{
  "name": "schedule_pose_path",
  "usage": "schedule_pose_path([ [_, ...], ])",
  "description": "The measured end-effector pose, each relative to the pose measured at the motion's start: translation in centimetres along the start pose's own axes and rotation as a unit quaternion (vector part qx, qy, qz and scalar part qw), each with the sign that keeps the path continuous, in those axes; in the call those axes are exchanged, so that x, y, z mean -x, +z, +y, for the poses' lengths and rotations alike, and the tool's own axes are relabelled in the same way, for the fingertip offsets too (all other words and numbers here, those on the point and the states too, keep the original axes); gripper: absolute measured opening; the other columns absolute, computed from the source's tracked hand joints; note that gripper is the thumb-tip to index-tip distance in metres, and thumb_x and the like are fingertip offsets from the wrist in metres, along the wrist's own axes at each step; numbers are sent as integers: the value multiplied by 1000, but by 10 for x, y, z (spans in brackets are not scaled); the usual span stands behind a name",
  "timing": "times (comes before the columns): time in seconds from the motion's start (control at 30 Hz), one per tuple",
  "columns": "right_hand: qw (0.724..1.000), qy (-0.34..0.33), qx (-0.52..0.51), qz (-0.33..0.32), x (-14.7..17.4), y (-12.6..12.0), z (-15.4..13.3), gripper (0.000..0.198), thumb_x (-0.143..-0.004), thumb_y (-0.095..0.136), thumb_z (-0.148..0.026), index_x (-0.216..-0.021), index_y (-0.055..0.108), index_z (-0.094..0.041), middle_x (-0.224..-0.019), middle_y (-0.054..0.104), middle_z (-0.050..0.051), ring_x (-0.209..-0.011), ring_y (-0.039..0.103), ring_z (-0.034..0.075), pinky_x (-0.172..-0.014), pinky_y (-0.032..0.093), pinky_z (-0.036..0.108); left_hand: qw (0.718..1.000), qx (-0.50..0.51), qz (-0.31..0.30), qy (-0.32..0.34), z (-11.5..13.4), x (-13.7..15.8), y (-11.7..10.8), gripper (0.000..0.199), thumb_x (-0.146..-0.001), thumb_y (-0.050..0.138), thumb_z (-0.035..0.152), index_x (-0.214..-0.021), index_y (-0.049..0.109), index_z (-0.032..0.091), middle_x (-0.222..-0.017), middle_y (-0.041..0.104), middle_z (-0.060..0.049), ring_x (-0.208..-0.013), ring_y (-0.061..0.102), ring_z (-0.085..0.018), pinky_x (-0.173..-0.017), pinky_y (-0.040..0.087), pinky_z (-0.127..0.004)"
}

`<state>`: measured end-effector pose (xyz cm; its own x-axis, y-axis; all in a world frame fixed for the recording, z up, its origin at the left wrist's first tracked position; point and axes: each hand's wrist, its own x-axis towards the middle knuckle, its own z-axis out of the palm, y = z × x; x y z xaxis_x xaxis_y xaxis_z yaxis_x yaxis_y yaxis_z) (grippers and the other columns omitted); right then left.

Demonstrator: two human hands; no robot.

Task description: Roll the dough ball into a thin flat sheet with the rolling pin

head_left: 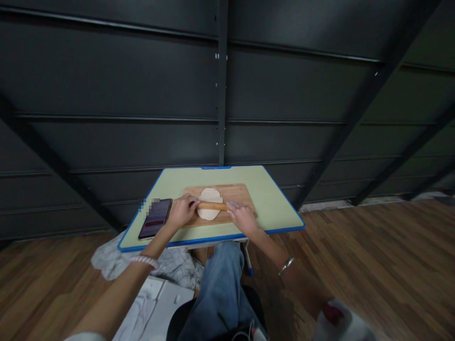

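Clasping wooden rolling pin [213, 206] across flattened dough [209, 194] on cutting board [236, 191]; left hand [182, 210] and right hand [243, 218] closed on its 2 ends. Near left hand, on blue-edged table [279, 210]: touchscreen device [157, 220].

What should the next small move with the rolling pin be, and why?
I'd probably roll the rolling pin lightly away from the body: left grip and right grip are on its ends, it lies across the middle of the dough, and dough shows on its far side.
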<state>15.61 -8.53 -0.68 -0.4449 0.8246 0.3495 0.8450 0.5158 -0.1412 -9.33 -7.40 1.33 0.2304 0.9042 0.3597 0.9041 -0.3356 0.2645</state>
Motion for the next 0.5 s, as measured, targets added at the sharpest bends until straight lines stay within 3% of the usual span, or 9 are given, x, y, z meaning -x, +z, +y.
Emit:
schedule_pose_path([
  [0.2,999,-25,12,19,0,-5,-3,32,-94,43,-22,-121,56,-10,-117,63,12,-108,55,22,-96,39,34,999,-40,23,15,1,25,3,30,-88,42,44,-83,61,21,-91,60,-7,-88,54,-22,-80,43,-34],
  [0.37,999,-30,-17,-10,-2,-8,6,29,-94,47,-29,-114,60,-13,-112,65,10,-104,57,20,-92,41,32,999,8,42,12,2,34,3,28,-87,46,43,-79,60,21,-86,60,-5,-85,54,-20,-78,43,-34],
  [0.5,997,-42,-57,8,3,-2,11,28,-92,51,-30,-114,60,-15,-112,66,8,-104,56,21,-93,39,34,995,61,72,24,1,41,7,24,-87,49,39,-79,63,21,-82,61,-3,-80,54,-19,-74,43,-34],
])
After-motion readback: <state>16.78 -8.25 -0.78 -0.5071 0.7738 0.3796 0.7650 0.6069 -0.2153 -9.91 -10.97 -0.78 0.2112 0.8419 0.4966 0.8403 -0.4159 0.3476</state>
